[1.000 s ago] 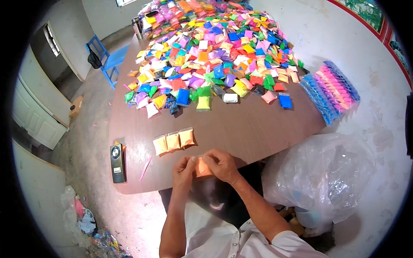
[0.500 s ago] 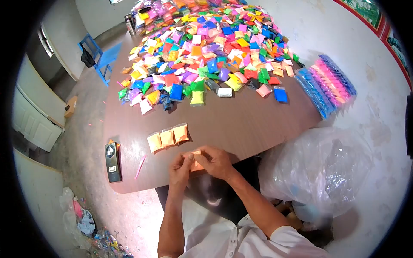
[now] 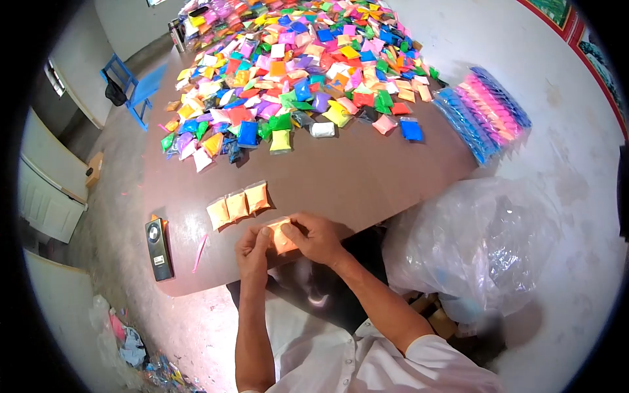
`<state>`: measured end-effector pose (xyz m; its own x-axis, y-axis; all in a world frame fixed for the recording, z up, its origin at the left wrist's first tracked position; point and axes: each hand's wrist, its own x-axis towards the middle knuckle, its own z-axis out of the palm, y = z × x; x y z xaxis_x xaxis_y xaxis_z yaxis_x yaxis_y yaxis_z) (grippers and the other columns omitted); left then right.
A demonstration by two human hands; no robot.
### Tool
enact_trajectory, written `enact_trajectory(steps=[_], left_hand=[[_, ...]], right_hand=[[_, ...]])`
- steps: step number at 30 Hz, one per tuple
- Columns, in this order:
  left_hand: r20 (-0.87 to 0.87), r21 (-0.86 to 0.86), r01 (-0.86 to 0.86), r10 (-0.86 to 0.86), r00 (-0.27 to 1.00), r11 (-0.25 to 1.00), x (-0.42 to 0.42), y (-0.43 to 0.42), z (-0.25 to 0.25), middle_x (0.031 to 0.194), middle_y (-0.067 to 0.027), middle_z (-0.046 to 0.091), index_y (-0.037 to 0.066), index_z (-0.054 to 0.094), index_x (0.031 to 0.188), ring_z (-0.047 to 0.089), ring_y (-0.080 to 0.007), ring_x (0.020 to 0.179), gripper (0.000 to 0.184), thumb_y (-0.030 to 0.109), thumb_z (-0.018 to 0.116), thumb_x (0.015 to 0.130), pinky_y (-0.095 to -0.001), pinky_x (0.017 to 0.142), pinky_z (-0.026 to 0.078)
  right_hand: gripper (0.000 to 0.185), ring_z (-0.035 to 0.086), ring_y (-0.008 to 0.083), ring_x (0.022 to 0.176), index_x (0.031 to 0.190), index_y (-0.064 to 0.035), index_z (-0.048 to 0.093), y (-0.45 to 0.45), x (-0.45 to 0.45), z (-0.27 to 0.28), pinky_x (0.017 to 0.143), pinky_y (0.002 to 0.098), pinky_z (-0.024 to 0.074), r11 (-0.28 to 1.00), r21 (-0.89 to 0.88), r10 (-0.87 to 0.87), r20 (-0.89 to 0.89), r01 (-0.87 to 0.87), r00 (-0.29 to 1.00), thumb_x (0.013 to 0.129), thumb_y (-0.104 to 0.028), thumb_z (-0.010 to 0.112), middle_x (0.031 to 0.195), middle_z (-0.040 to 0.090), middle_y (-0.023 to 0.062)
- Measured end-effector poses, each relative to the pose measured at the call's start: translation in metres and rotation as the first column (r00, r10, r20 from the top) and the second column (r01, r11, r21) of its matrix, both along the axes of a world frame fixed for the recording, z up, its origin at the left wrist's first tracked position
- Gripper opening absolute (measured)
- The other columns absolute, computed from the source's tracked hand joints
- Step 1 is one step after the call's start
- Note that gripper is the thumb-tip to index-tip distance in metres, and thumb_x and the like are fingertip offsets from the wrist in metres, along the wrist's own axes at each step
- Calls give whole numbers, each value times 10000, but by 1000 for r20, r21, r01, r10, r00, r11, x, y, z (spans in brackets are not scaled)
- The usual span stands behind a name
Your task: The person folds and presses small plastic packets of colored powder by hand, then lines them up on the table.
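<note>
An orange packet (image 3: pixel 282 238) is held between my two hands just above the table's near edge. My left hand (image 3: pixel 253 247) pinches its left side, thumb on top. The right side is gripped by my right hand (image 3: pixel 316 237), its thumb lying over the packet's upper part. Beyond my hands, a row of three light-orange packets (image 3: pixel 237 205) lies side by side on the table. A pink stick-like tool (image 3: pixel 200 253) lies to the left of my left hand.
A large heap of colourful packets (image 3: pixel 295 85) covers the table's far part. Bundled blue and pink packs (image 3: pixel 483 114) lie at the right edge. A dark handheld device (image 3: pixel 158 249) sits at the near left corner. A big clear plastic bag (image 3: pixel 465 249) stands right of the table.
The view has shifted a little, so the table scene sits further left. My hands have moved slightly apart, and more of the orange packet shows between them.
</note>
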<state>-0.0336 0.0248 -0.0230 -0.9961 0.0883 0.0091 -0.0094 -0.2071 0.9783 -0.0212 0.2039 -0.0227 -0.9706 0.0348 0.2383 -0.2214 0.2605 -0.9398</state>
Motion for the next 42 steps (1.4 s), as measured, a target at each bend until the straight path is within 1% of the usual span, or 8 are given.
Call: enact_trajectory(steps=[2,4,6,9,16,24,34,42], left_hand=[[33,23,21,-21,999,1000,0,-1,1,798,32,642,35,708,1014,560,-42,698,192,222,684,1054,-213,651,443],[51,-10,41,-40,998,999,2,2,8,802,35,641,30,700,1004,568,-46,727,198,221,683,1053,-219,663,444],[7,-208,70,-70,998,976,2,5,10,835,31,658,13,711,1046,576,-47,764,216,228,692,1048,-220,680,446],[11,-230,99,-99,995,968,5,13,23,909,22,693,-2,727,1120,597,-54,813,249,235,701,1045,-222,717,468],[69,-51,63,-60,996,997,5,6,9,996,17,720,-10,732,1214,623,-63,870,301,237,703,1046,-236,790,502],[48,-262,123,-115,992,957,3,9,21,1112,-27,730,-21,713,1283,649,-94,1001,346,241,665,1061,-255,865,518],[54,-134,110,-104,993,985,1,4,11,1071,3,708,-12,712,1266,633,-80,953,312,223,656,1069,-243,831,519],[21,-162,155,-153,988,975,-3,6,5,1108,-41,755,-6,709,1296,672,-101,1004,320,166,691,1027,-282,898,542]], right_hand=[[266,645,108,813,1093,17,720,1,1,3,725,287,525,1000,0,0,-8,0,1000,1030,-241,697,901,718,63],[349,715,237,832,1095,2,726,3,2,5,739,361,556,997,-74,25,74,-20,997,1035,-338,676,950,748,155],[350,714,239,832,1101,1,726,4,1,5,742,358,557,996,-90,19,64,-14,998,1037,-339,675,947,746,155],[355,713,239,831,1111,-1,726,3,1,4,747,350,560,993,-114,18,33,-14,999,1043,-345,670,943,741,151],[364,725,246,856,1124,-10,730,3,-1,5,757,344,576,994,81,78,-55,-74,995,1052,-360,663,965,748,149],[344,735,258,868,1125,-9,731,5,-1,-1,748,347,580,998,-64,27,58,-23,998,1044,-337,668,992,754,182],[268,724,221,826,1118,-17,715,1,-2,9,742,354,561,1000,-8,23,-70,-23,997,1016,-262,684,938,746,157],[265,689,156,821,1111,0,715,2,-3,1,732,309,541,993,-116,27,67,-19,997,1025,-249,687,924,751,112]])
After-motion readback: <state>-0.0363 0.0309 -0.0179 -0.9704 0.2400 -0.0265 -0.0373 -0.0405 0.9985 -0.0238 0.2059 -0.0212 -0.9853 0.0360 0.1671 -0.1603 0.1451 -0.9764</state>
